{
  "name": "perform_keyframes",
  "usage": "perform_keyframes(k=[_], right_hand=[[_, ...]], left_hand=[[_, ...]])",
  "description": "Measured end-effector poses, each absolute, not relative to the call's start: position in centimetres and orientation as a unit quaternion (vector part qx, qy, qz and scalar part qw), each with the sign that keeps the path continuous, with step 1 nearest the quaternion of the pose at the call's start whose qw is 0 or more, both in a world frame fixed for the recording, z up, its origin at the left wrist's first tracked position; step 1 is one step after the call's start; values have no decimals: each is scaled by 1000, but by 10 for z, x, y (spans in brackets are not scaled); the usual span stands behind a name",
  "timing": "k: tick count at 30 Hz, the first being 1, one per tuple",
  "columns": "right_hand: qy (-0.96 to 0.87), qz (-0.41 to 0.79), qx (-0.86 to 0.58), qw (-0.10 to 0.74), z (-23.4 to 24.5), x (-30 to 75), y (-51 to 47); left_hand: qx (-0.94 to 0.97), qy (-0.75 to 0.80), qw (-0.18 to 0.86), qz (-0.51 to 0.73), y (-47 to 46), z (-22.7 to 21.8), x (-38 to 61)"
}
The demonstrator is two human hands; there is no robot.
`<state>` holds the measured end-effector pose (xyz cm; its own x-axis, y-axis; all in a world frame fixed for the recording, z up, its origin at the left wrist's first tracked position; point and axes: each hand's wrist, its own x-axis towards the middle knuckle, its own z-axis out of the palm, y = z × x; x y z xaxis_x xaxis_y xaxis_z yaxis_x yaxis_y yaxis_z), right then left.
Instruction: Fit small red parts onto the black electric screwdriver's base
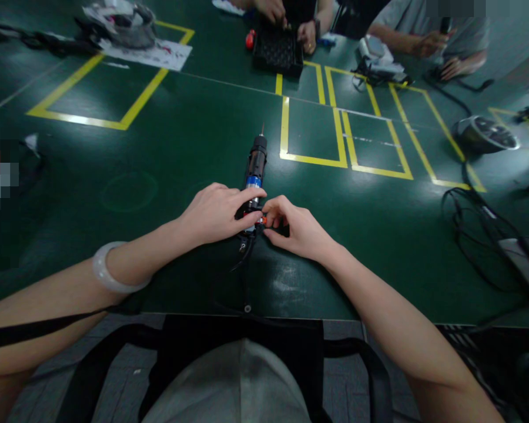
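Observation:
An electric screwdriver (257, 161), black with a blue band, lies on the green table before me, its thin bit pointing away. My left hand (216, 212) reaches over from the left, thumb and forefinger closed around the rear half of its body. On the screwdriver's right side, my right hand (293, 226) has curled fingers at a small orange part (264, 220). The fingertips hide most of that part, so its kind is unclear. A black cord (245, 257) leaves the tool's rear end and runs towards me.
Yellow tape (312, 160) marks rectangles on the table. Across from me, a person's hands work at a black tray (277, 54); another person sits to the right. A metal bowl (487, 135) and loose cables (471, 235) lie at right, a filled container (134, 26) at back left.

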<state>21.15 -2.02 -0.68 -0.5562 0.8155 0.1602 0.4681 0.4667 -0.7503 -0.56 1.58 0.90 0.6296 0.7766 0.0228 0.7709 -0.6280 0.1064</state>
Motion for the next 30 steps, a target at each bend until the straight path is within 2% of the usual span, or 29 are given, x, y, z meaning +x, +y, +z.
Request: perform_keyframes(k=[30], right_hand=[[-822, 329, -388, 257, -7, 212, -21]], left_hand=[[896, 438, 54, 39, 15, 9, -5]])
